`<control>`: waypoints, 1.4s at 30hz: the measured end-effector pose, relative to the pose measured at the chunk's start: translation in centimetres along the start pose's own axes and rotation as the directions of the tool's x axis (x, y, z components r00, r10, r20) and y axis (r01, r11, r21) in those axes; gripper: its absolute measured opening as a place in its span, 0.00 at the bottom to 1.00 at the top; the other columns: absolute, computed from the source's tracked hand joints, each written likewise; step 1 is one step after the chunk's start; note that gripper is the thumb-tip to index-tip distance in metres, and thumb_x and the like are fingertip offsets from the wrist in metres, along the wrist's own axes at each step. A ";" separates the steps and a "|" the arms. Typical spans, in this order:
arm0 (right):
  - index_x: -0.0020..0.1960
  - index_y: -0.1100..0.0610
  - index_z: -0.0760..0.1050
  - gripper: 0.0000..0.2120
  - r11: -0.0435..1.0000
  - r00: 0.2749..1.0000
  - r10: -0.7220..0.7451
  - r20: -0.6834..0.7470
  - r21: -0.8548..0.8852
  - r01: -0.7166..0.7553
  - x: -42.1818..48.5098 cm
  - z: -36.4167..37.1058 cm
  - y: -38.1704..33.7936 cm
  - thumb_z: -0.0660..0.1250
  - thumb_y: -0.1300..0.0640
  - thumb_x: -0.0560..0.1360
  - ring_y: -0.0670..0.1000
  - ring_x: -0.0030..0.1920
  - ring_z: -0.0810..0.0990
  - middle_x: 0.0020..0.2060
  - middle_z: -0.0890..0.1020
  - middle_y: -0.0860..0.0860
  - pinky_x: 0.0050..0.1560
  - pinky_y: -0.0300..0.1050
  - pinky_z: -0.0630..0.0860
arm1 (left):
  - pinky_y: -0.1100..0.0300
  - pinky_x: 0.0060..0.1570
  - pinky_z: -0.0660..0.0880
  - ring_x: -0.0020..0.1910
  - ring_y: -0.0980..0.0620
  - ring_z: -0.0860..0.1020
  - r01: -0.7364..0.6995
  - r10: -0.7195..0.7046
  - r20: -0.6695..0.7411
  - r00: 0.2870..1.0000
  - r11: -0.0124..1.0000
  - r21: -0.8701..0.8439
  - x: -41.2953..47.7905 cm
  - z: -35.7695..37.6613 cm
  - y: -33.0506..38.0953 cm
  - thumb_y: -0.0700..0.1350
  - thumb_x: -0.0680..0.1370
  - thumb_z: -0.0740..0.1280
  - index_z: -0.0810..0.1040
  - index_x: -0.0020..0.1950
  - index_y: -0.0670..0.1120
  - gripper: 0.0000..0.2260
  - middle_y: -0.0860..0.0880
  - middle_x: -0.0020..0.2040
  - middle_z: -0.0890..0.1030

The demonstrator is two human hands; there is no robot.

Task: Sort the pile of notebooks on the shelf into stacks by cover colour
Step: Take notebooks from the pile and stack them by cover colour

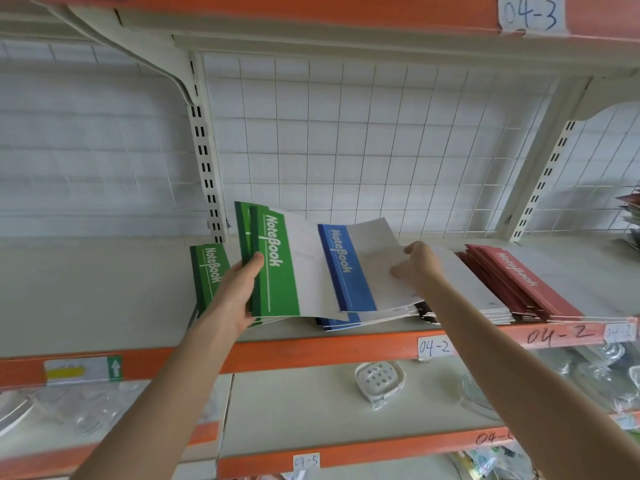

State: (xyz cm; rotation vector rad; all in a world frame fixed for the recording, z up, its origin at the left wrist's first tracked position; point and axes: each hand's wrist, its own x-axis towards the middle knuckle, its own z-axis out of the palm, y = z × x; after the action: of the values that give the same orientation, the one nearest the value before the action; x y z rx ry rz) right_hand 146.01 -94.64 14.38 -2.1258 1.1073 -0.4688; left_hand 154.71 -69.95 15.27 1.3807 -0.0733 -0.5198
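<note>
My L hand grips what looks like two green-banded paper notebooks, thumb across the cover, fingers wrapped behind. They're tilted up off the cream metal shelf, long axis running front edge to back. Their home, the flat green stack, lies just left of that hand, partly hidden behind the wrist, so L is the nearer hand for it; a short swing left and down, I reckon. R hand has fingers curled on the pale half of a blue-banded paper notebook, thumb on top, holding it raised and bowed. Spine band faces left, long axis also front-to-back. It hangs over the low blue stack at the front edge, btw the greens and the red stack further right. Both forearms reach up and fwd, wrists fairly straight. Looks mid-sort: blue prob just needs lowering, squared to the stack below
</note>
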 end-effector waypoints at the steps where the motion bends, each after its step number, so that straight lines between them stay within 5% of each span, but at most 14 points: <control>1: 0.62 0.62 0.68 0.19 0.998 1.000 -0.010 -0.014 -0.069 0.009 0.4 0.0 0.1 0.65 0.66 0.72 0.58 0.51 0.75 0.48 0.75 0.57 0.45 0.50 0.76 | 0.57 0.35 0.74 0.42 0.51 0.78 -0.003 0.003 -0.021 1.000 1.000 -0.003 0.0 -0.8 0.2 0.48 0.80 0.62 0.74 0.58 0.48 0.08 0.48 0.46 0.80; 4: 0.63 0.62 0.68 0.19 0.975 0.999 -0.047 0.011 -0.215 0.049 0.7 0.7 0.0 0.64 0.64 0.72 0.59 0.54 0.75 0.54 0.77 0.59 0.47 0.46 0.73 | 0.57 0.36 0.74 0.44 0.49 0.79 0.004 -0.004 -0.065 0.998 1.000 -0.008 -0.1 -3.1 0.3 0.43 0.79 0.62 0.75 0.57 0.45 0.07 0.44 0.52 0.81; 8: 0.59 0.63 0.70 0.19 0.959 0.994 -0.060 0.095 -0.270 0.084 0.2 2.0 -0.2 0.68 0.61 0.70 0.56 0.47 0.76 0.46 0.76 0.56 0.44 0.46 0.75 | 0.56 0.36 0.73 0.43 0.48 0.78 0.010 -0.011 -0.049 0.999 1.000 -0.010 -0.4 -4.0 0.0 0.41 0.79 0.62 0.73 0.57 0.44 0.08 0.44 0.46 0.80; 13: 0.67 0.59 0.66 0.24 0.870 0.967 -0.228 0.118 -0.421 0.256 -1.2 3.1 0.4 0.65 0.53 0.74 0.60 0.65 0.67 0.63 0.71 0.58 0.61 0.51 0.68 | 0.57 0.35 0.74 0.43 0.49 0.79 0.023 -0.023 -0.015 1.000 1.000 -0.015 -0.7 -2.1 -0.6 0.40 0.79 0.62 0.75 0.55 0.45 0.06 0.45 0.47 0.81; 16: 0.58 0.61 0.74 0.14 0.930 0.946 -0.318 0.059 -0.174 0.324 -2.4 2.6 0.4 0.61 0.53 0.78 0.56 0.54 0.74 0.52 0.77 0.57 0.51 0.45 0.69 | 0.57 0.35 0.74 0.42 0.50 0.79 0.022 -0.022 0.010 1.000 1.000 -0.016 -0.7 0.2 -0.9 0.40 0.78 0.63 0.75 0.53 0.46 0.05 0.47 0.45 0.81; 18: 0.42 0.61 0.74 0.13 0.974 0.969 -0.206 0.133 0.126 0.190 -3.2 1.8 0.3 0.58 0.54 0.79 0.52 0.35 0.72 0.34 0.75 0.53 0.36 0.42 0.67 | 0.57 0.35 0.74 0.43 0.49 0.79 0.022 -0.022 0.029 0.999 1.000 -0.015 -0.6 2.0 -1.2 0.40 0.78 0.64 0.76 0.50 0.47 0.04 0.47 0.45 0.81; 20: 0.39 0.61 0.73 0.13 0.959 0.958 -0.086 0.272 0.283 0.006 -3.9 0.9 0.6 0.61 0.54 0.78 0.51 0.30 0.71 0.30 0.72 0.52 0.33 0.41 0.69 | 0.57 0.36 0.73 0.43 0.49 0.79 0.018 -0.018 0.057 0.998 1.000 -0.003 -0.5 3.9 -1.6 0.40 0.78 0.64 0.76 0.50 0.47 0.04 0.47 0.45 0.81; 23: 0.43 0.71 0.76 0.12 0.935 0.947 -0.065 0.316 0.351 -0.053 -4.2 0.0 2.1 0.66 0.60 0.75 0.53 0.37 0.75 0.34 0.75 0.56 0.39 0.45 0.71 | 0.58 0.35 0.72 0.41 0.50 0.78 0.012 -0.012 0.090 0.996 1.000 0.003 -0.7 6.8 -2.5 0.41 0.77 0.65 0.75 0.49 0.48 0.03 0.49 0.42 0.80; 26: 0.45 0.62 0.78 0.03 0.931 0.971 -0.060 0.231 0.364 -0.028 -3.7 -1.2 2.9 0.66 0.63 0.73 0.54 0.41 0.77 0.37 0.78 0.55 0.41 0.47 0.74 | 0.58 0.34 0.72 0.42 0.49 0.79 0.042 -0.038 0.095 0.995 0.998 -0.041 -0.8 8.7 -3.0 0.44 0.79 0.64 0.75 0.51 0.48 0.02 0.49 0.43 0.80; 28: 0.49 0.58 0.78 0.06 0.938 0.979 -0.054 0.198 0.345 -0.018 -3.4 -1.7 2.7 0.65 0.65 0.74 0.54 0.42 0.77 0.39 0.79 0.53 0.41 0.45 0.75 | 0.58 0.33 0.73 0.42 0.49 0.79 0.064 -0.059 0.068 0.996 0.995 -0.079 -0.8 8.9 -3.0 0.44 0.80 0.62 0.75 0.53 0.47 0.05 0.49 0.45 0.81; 33: 0.57 0.64 0.77 0.12 0.928 0.978 -0.076 0.194 0.373 -0.001 -3.1 -0.7 1.1 0.64 0.66 0.74 0.54 0.43 0.76 0.45 0.79 0.55 0.32 0.39 0.72 | 0.57 0.34 0.76 0.38 0.50 0.81 -0.014 0.020 0.056 0.998 0.995 -0.099 -0.9 6.5 -2.2 0.29 0.76 0.58 0.76 0.48 0.45 0.13 0.47 0.40 0.82; 37: 0.57 0.64 0.76 0.12 0.911 0.974 -0.123 0.189 0.412 0.035 -3.2 1.4 -1.0 0.64 0.66 0.74 0.53 0.40 0.77 0.46 0.80 0.55 0.36 0.42 0.75 | 0.54 0.50 0.72 0.46 0.51 0.77 -0.143 0.153 -0.098 0.983 0.984 0.106 -0.4 2.9 -1.5 0.28 0.74 0.62 0.75 0.54 0.43 0.14 0.50 0.44 0.79; 42: 0.58 0.64 0.73 0.12 0.892 0.964 -0.162 0.212 0.450 0.051 -3.6 3.6 -2.7 0.64 0.65 0.75 0.53 0.42 0.76 0.46 0.77 0.55 0.32 0.38 0.70 | 0.62 0.35 0.67 0.43 0.49 0.75 -0.234 0.385 -0.256 0.887 0.852 0.469 0.9 -1.9 -0.6 0.28 0.75 0.61 0.71 0.47 0.46 0.12 0.49 0.44 0.75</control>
State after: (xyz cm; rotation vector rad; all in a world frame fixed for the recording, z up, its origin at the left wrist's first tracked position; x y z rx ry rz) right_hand 147.58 -89.11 13.76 -1.7866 0.6680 -0.4455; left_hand 156.00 -68.62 14.07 1.8311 -0.1345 0.0291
